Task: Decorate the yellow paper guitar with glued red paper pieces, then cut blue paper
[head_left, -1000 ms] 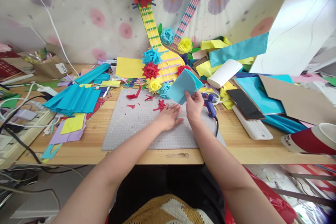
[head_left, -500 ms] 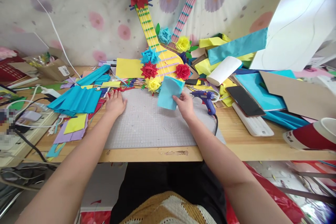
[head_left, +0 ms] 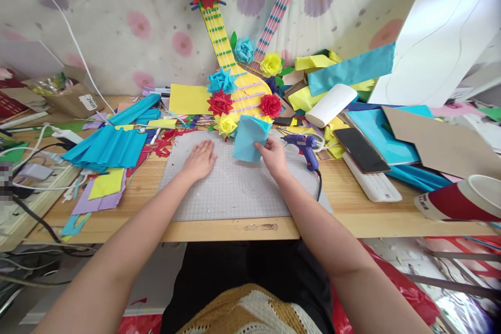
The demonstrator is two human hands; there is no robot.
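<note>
My right hand point(head_left: 273, 155) pinches a piece of light blue crepe paper point(head_left: 247, 140) by its right edge, held up above the grey cutting mat point(head_left: 235, 193). The paper looks folded or layered at its top right corner. Flat on the left part of the mat, palm down with fingers stretched, lies my left hand point(head_left: 200, 160); nothing shows in it. Just right of my right hand a blue glue gun point(head_left: 307, 148) rests at the mat's edge. Behind the paper stands a yellow paper guitar point(head_left: 250, 86) with red, blue and yellow paper flowers.
Pleated blue crepe paper point(head_left: 111, 146) and red scraps point(head_left: 166, 143) lie left of the mat. To the right are a phone point(head_left: 362, 148) on a white case point(head_left: 371, 177), brown cardboard point(head_left: 442, 141) and a paper cup point(head_left: 457, 198). Cables and a power strip point(head_left: 35, 209) occupy the left edge.
My left hand has moved right, from the red scraps at the mat's left edge onto the mat. My right hand still holds the blue paper in nearly the same place.
</note>
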